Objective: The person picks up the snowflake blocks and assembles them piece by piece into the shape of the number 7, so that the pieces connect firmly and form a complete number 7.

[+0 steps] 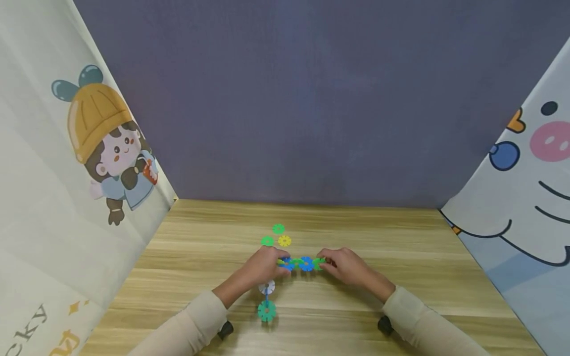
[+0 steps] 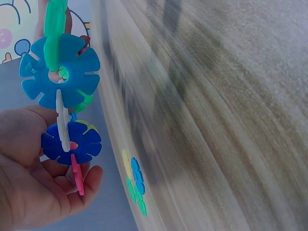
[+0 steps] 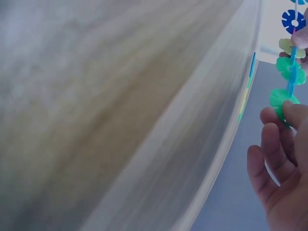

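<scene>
A chain of slotted plastic snowflake discs (image 1: 306,264) in blue and green spans between my two hands. My left hand (image 1: 262,265) grips the chain at its left part, fingers curled around it. From that side a white disc (image 1: 267,287) and a green disc (image 1: 266,311) extend toward me. Close up in the left wrist view are a light-blue disc (image 2: 84,79), a dark blue disc (image 2: 89,144) and a pink disc (image 2: 77,179). At the right end, my right hand (image 1: 346,266) pinches a green disc (image 3: 279,98) between thumb and index finger.
Loose discs lie on the wooden table (image 1: 378,232) beyond my left hand: a green disc (image 1: 278,228), another green one and a yellow disc (image 1: 284,241). A blue disc (image 2: 138,175) lies with them. Grey backing (image 1: 311,123) and printed side panels enclose the table.
</scene>
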The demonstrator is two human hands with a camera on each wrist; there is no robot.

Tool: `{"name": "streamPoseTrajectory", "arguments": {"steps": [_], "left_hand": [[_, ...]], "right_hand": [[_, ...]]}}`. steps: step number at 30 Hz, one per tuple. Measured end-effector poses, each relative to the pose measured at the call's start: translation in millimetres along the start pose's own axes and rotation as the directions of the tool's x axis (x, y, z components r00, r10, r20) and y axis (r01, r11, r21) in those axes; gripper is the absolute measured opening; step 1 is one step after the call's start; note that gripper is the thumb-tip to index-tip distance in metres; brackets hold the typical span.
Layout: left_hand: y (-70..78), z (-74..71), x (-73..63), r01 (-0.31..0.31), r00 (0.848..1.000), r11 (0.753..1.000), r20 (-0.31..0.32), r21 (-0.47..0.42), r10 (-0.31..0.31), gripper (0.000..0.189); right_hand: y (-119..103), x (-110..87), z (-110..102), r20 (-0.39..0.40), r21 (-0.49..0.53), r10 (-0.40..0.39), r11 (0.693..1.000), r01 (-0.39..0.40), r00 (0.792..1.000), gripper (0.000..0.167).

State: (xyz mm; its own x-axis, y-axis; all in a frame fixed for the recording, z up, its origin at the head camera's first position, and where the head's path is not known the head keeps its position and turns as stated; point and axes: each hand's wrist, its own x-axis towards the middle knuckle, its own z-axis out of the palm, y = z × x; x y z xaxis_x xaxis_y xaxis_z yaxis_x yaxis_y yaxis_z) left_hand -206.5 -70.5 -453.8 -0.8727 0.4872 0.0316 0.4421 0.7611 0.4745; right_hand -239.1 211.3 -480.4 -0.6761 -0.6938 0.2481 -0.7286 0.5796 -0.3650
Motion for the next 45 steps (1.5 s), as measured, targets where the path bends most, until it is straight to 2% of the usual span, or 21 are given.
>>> {"name": "streamPoseTrajectory", "arguments": {"steps": [15, 22, 34, 41, 45], "left_hand": [[-5.3, 4.2, -22.8, -0.058, 0.998, 0.998, 0.006, -0.003, 0.058, 0.043], [-4.5, 2.0, -22.9, -0.059, 0.998, 0.998, 0.005, 0.017, 0.059, 0.045], [-6.3, -4.6, -26.8, -0.082, 0.997, 0.996, -0.002, 0.028, 0.082, 0.046], [-7.8, -7.5, -30.7, -0.075, 0.997, 0.997, -0.005, 0.012, 0.075, 0.044], [-6.9, -9.9, -29.9, -0.037, 0.999, 0.999, 0.034, 0.013, 0.036, 0.043]], "right_hand": [[-24, -8.7, 21, -0.101, -0.119, -0.082, 0.990, 0.070, 0.991, 0.014], [-29, -3.3, 22, -0.109, -0.120, -0.120, 0.987, 0.107, 0.987, 0.012], [-35, 2.3, 25, -0.164, -0.117, -0.138, 0.986, 0.119, 0.977, 0.013], [-41, 6.1, 23, -0.113, -0.071, -0.108, 0.992, 0.101, 0.988, 0.011], [-42, 6.3, 22, -0.063, -0.029, -0.074, 0.997, 0.072, 0.995, 0.009]]}}
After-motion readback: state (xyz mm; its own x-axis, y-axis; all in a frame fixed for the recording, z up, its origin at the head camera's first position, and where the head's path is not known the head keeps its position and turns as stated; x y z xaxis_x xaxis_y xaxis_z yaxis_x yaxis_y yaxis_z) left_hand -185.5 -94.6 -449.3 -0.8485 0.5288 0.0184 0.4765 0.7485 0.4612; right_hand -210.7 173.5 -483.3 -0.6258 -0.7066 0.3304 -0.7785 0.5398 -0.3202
